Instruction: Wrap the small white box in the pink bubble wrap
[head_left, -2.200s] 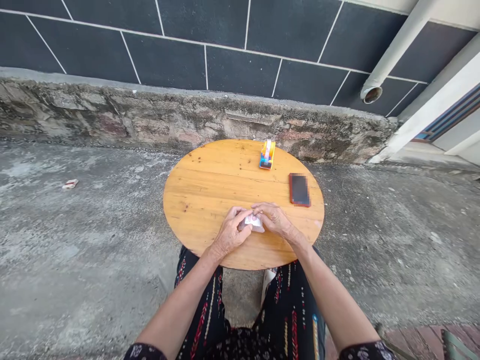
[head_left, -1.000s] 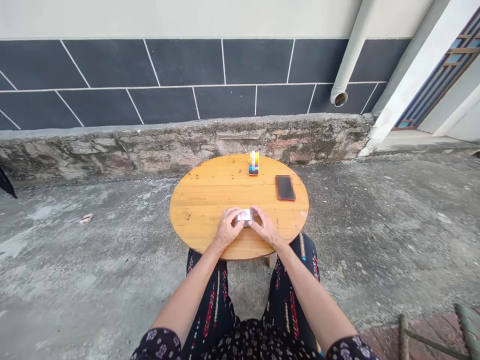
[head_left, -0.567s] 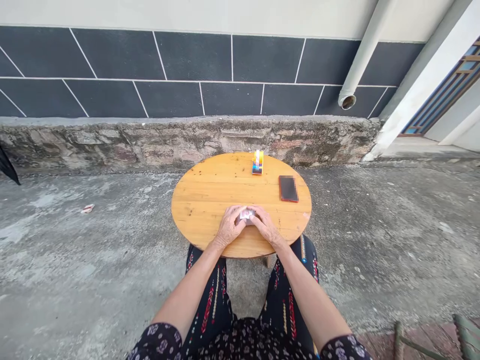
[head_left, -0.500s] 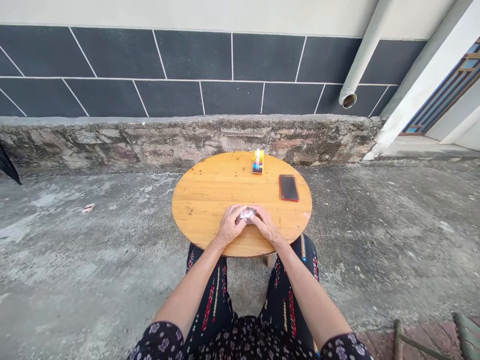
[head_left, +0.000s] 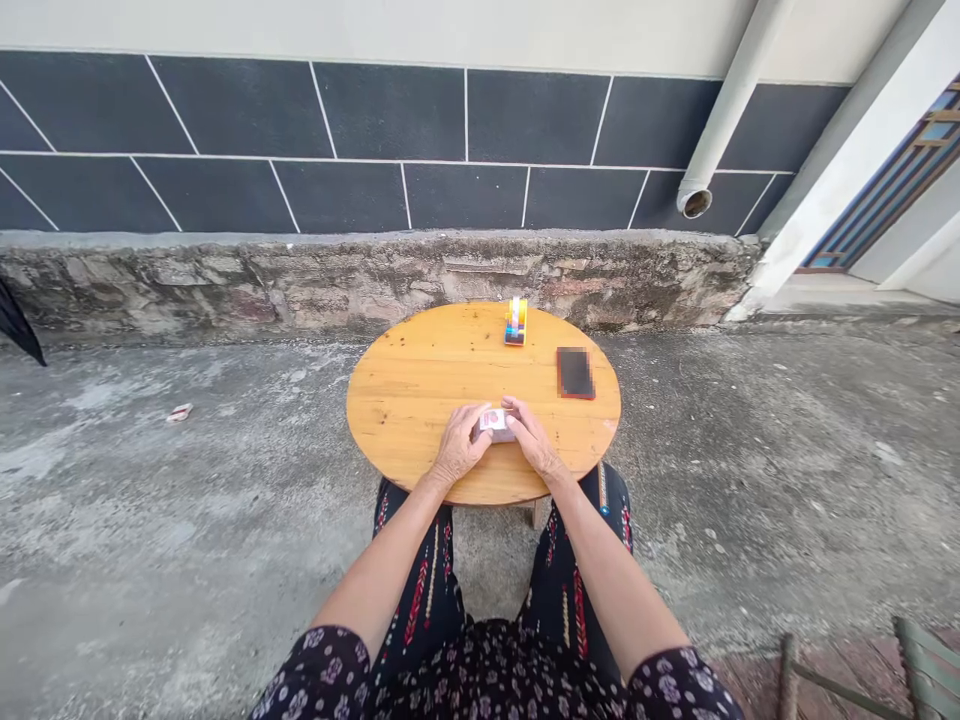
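A small stack of cards [head_left: 495,421], white with red marks, rests on the near part of a round wooden table [head_left: 420,380]. My left hand [head_left: 459,444] curls around its left side. My right hand [head_left: 529,436] closes on its right side, fingers over the far edge. Both hands grip the stack between them; most of it is hidden by my fingers.
A small yellow, blue and orange box [head_left: 514,321] lies at the table's far edge. A dark phone [head_left: 575,372] lies to its right. Rough concrete floor surrounds the table, with a stone ledge [head_left: 300,280], tiled wall and drainpipe [head_left: 718,120] behind. A scrap [head_left: 180,411] lies at left.
The camera has tilted up and pulled back since the oldest frame. My hands stay on the card stack, shifting slightly; more of the top card shows now.
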